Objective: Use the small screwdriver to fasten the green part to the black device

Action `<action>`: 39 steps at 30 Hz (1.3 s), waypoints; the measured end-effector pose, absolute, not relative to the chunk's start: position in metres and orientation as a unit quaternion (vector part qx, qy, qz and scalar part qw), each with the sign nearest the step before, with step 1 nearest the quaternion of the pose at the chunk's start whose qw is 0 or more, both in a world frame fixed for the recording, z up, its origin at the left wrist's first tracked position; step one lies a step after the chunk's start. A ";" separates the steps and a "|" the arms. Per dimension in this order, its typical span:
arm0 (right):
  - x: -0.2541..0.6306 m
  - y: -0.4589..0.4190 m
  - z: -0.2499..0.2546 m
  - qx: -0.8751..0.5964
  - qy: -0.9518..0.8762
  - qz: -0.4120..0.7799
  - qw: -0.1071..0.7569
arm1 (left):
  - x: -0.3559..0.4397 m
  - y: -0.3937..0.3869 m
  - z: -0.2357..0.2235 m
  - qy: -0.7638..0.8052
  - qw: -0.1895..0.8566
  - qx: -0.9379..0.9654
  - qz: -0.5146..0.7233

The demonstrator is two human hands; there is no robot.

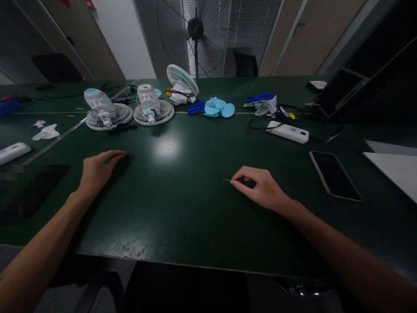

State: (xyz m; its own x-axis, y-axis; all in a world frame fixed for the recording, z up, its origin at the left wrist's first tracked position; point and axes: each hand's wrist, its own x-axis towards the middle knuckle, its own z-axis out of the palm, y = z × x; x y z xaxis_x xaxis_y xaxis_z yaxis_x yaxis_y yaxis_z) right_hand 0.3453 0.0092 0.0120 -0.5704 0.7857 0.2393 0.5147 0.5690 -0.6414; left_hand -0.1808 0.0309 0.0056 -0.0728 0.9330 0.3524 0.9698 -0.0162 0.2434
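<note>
My right hand [262, 187] is closed around a small screwdriver [248, 183] over the right-middle of the dark green table [182, 208]. Its thin metal shaft sticks out to the left past my fingertips, and the black handle shows inside my curled fingers. My left hand [97, 169] rests low over the left side of the table, thumb and forefinger pinched together; anything between them is too small to make out. Beyond that hand, two white fan units [109, 115] lie face down on their round grilles. A phone [335, 175] lies to the right of my right hand.
Along the back are another small fan [182, 84], light-blue fan blades [219, 108], blue-and-white gloves [262, 103] and a white power bank-like box [288, 131] with a cable. White paper scraps [46, 132] lie left; white sheets [395, 169] lie right. A large standing fan [195, 29] is behind.
</note>
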 end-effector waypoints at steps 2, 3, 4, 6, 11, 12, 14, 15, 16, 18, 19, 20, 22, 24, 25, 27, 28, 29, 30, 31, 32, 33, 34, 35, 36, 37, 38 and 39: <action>0.345 0.009 0.012 -0.384 -0.846 0.266 0.258 | -0.180 0.031 0.007 -0.704 0.034 -0.677 -0.214; 0.345 0.009 0.012 -0.383 -0.845 0.268 0.258 | -0.180 0.031 0.007 -0.705 0.032 -0.676 -0.212; 0.345 0.009 0.012 -0.382 -0.846 0.268 0.258 | -0.181 0.031 0.007 -0.706 0.032 -0.676 -0.210; 0.345 0.009 0.012 -0.382 -0.847 0.266 0.257 | -0.182 0.031 0.007 -0.706 0.033 -0.676 -0.207; 0.345 0.009 0.012 -0.387 -0.846 0.263 0.254 | -0.182 0.031 0.007 -0.700 0.029 -0.683 -0.205; 0.344 0.009 0.013 -0.388 -0.846 0.266 0.253 | -0.181 0.031 0.008 -0.702 0.027 -0.682 -0.204; 0.344 0.009 0.014 -0.388 -0.845 0.270 0.251 | -0.180 0.031 0.009 -0.705 0.022 -0.679 -0.203; 0.344 0.008 0.014 -0.389 -0.844 0.270 0.251 | -0.180 0.031 0.009 -0.706 0.018 -0.679 -0.203; 0.344 0.008 0.014 -0.389 -0.844 0.270 0.251 | -0.181 0.032 0.009 -0.707 0.014 -0.678 -0.201; 0.345 0.008 0.014 -0.388 -0.844 0.270 0.252 | -0.184 0.032 0.010 -0.710 0.004 -0.679 -0.190; 0.345 0.008 0.014 -0.388 -0.844 0.270 0.253 | -0.186 0.032 0.009 -0.710 -0.002 -0.680 -0.183; 0.345 0.008 0.014 -0.386 -0.844 0.270 0.255 | -0.188 0.032 0.009 -0.709 -0.006 -0.682 -0.179; 0.345 0.009 0.012 -0.382 -0.846 0.270 0.256 | -0.186 0.031 0.009 -0.699 -0.016 -0.691 -0.184; 0.345 0.010 0.012 -0.379 -0.848 0.269 0.255 | -0.175 0.029 0.008 -0.677 -0.035 -0.709 -0.197; 0.345 0.010 0.011 -0.378 -0.849 0.268 0.254 | -0.165 0.028 0.008 -0.662 -0.048 -0.720 -0.203; 0.345 0.010 0.012 -0.377 -0.851 0.267 0.251 | -0.133 0.023 0.008 -0.621 -0.087 -0.749 -0.214; 0.345 0.010 0.012 -0.376 -0.852 0.266 0.250 | -0.114 0.020 0.008 -0.598 -0.108 -0.762 -0.222; 0.344 0.009 0.013 -0.375 -0.852 0.266 0.248 | -0.092 0.016 0.008 -0.568 -0.132 -0.781 -0.224; 0.344 0.009 0.013 -0.374 -0.853 0.267 0.249 | -0.069 0.012 0.009 -0.537 -0.157 -0.798 -0.224; 0.343 0.008 0.014 -0.374 -0.853 0.266 0.249 | -0.047 0.009 0.009 -0.507 -0.182 -0.811 -0.226; 0.342 0.007 0.014 -0.371 -0.854 0.266 0.248 | -0.025 0.005 0.009 -0.476 -0.211 -0.825 -0.217; 0.341 0.005 0.015 -0.368 -0.856 0.264 0.248 | -0.005 0.002 0.010 -0.449 -0.232 -0.835 -0.220; 0.340 0.004 0.015 -0.362 -0.860 0.262 0.246 | 0.013 0.000 0.010 -0.424 -0.250 -0.842 -0.218; 0.339 0.003 0.015 -0.357 -0.864 0.259 0.244 | 0.028 -0.002 0.009 -0.405 -0.263 -0.849 -0.215; 0.338 0.002 0.015 -0.352 -0.868 0.255 0.241 | 0.040 -0.003 0.009 -0.391 -0.272 -0.853 -0.214; 0.338 0.001 0.015 -0.347 -0.871 0.252 0.238 | 0.049 -0.003 0.009 -0.381 -0.277 -0.857 -0.211; 0.337 0.001 0.016 -0.345 -0.874 0.248 0.236 | 0.056 -0.003 0.009 -0.375 -0.278 -0.859 -0.209; 0.337 0.000 0.016 -0.345 -0.876 0.244 0.232 | 0.061 -0.003 0.008 -0.373 -0.278 -0.861 -0.207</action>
